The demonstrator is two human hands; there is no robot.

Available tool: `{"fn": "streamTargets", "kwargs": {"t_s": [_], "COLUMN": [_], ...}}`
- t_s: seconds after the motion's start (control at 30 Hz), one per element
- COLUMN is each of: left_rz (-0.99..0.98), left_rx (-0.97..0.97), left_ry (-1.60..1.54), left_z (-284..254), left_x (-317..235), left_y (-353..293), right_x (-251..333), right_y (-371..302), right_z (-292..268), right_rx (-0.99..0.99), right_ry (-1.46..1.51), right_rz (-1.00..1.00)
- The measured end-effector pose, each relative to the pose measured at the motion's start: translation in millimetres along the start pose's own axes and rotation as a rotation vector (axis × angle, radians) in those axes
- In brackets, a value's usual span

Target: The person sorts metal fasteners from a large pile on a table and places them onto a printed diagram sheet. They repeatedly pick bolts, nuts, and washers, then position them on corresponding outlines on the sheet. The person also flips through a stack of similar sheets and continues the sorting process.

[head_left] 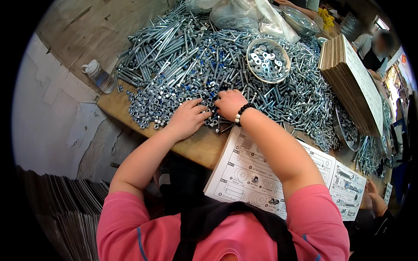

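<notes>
Many nuts [148,106] and bolts [283,104] are lying heaped on the table [198,150].
From my end I am seeing the left hand [187,120] lying over the nuts, fingers loosely spread, and the right hand [230,105] resting just beside it, fingers curled down; whether either is pinching a piece, I cannot tell. The nuts are sitting along the near left edge, presumably for easy reach. The bowl [271,81] is probably keeping washers [265,61] apart from the bolts, and the printed sheet [230,174] is lying below the right forearm [278,145], perhaps to stay readable.
</notes>
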State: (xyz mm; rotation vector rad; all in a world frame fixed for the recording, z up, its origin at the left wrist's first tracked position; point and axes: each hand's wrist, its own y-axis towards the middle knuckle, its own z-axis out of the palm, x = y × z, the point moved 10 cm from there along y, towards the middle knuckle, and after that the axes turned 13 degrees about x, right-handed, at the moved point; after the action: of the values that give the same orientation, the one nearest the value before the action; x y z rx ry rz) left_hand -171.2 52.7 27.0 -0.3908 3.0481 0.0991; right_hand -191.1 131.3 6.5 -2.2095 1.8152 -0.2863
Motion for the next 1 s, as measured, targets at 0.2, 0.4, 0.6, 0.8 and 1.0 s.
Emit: {"fn": "streamTargets", "kwargs": {"t_s": [0.2,0.4,0.6,0.8,1.0], "left_rz": [0.101,-0.012,-0.155,-0.205,-0.227], "left_rx": [-0.08,-0.225,0.058,0.289,0.263], "left_ry": [-0.036,-0.174,-0.108,-0.076,-0.136], "left_z": [-8,-25,2,14,20], "left_x": [-7,5,-4,-5,-5], "left_y": [-21,-18,25,37,32], "right_x": [14,-7,-3,-3,-20], "right_y": [-12,-14,-9,-6,-3], "right_z": [-8,-20,-4,-5,-9], "right_rx": [-0.05,-0.048,0.094,0.103,0.051], "right_ry": [-0.069,0.035,0.142,0.116,0.266], "right_rz": [-0.057,0.022,-0.004,0.03,0.013]}}
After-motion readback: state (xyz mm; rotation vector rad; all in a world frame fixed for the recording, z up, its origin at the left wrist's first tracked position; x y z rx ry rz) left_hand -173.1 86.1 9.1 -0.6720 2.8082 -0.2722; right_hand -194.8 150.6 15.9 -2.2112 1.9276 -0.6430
